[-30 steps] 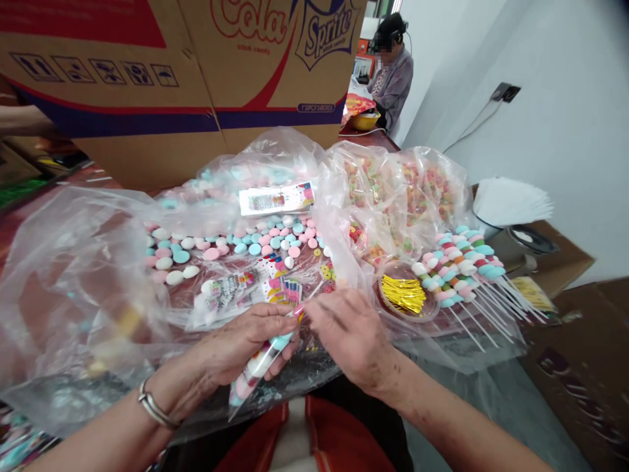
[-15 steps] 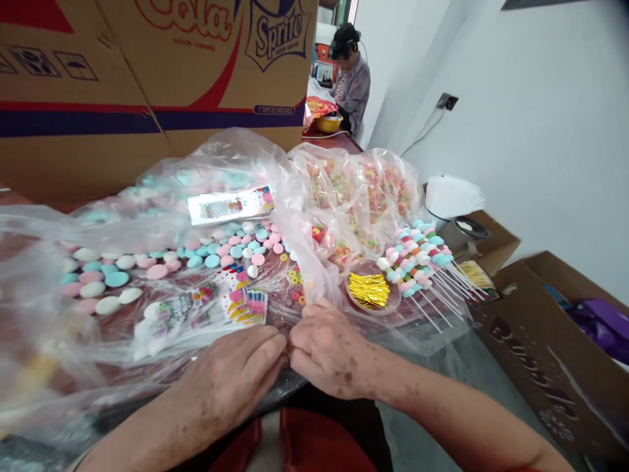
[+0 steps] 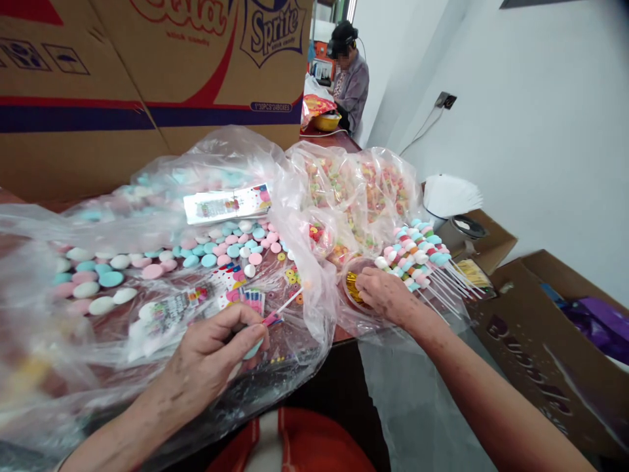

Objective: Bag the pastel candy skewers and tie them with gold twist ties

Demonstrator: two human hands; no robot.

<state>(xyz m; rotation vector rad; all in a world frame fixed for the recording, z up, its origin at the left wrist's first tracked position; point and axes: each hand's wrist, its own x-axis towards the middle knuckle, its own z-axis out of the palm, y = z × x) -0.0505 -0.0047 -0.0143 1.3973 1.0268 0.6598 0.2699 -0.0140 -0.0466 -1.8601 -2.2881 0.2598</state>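
Note:
My left hand (image 3: 221,351) is closed on a wrapped candy skewer; its white stick (image 3: 289,300) points up to the right from the gathered pink wrapper end (image 3: 270,319). A bit of pale blue candy (image 3: 253,351) shows under my thumb. My right hand (image 3: 386,293) reaches into a round clear bowl (image 3: 346,275), fingers pinched on gold twist ties (image 3: 352,288); the fingertips are partly hidden. Right of the bowl lie unwrapped candy skewers (image 3: 417,255). Printed candy bags (image 3: 253,299) lie beyond my left hand, beside a filled bag (image 3: 170,311).
Pink, blue and white candies (image 3: 211,249) spread over plastic sheeting. A bundle of printed bags (image 3: 228,203) rests behind them. Clear bags of gummy rings (image 3: 354,180) stand at the back. A large carton (image 3: 147,78) blocks the far left; an open carton (image 3: 531,354) stands right. Another person (image 3: 351,78) sits beyond.
My hands, close together before, have parted. The right hand moved right into the bowl of ties. The left turned, and the stick and pink wrapper in it now show.

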